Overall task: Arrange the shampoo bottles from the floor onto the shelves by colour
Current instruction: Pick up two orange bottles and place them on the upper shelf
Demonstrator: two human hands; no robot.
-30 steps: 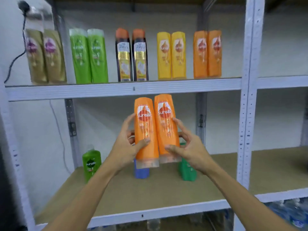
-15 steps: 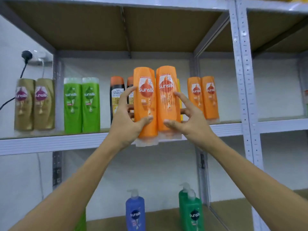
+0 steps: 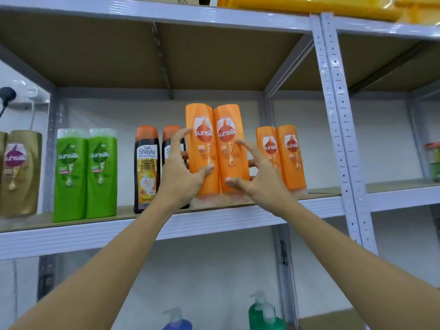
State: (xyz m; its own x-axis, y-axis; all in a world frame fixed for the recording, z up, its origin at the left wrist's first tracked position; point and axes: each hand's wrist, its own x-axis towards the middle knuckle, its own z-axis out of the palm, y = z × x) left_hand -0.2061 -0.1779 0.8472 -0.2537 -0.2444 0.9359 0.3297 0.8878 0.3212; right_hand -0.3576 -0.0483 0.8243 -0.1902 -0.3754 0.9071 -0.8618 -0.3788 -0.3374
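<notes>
1. The two orange bottles (image 3: pixel 217 151) stand upright side by side between the hands, long axes vertical, caps down at the front edge of the shelf (image 3: pixel 71 231).
2. The left hand (image 3: pixel 182 173) grips the left bottle, thumb across its front, fingers behind.
3. The right hand (image 3: pixel 258 181) holds the right bottle the same way, fingers spread along its side; both hands sit equally near.
4. Just right of the right hand stands a matching orange pair (image 3: pixel 281 156), further back.
5. Just left of the left hand are the black bottles (image 3: pixel 146 167); beyond them the green bottles (image 3: pixel 87 173).
6. Sliding the pair back looks unobstructed, though I cannot tell what hides behind them.
</notes>
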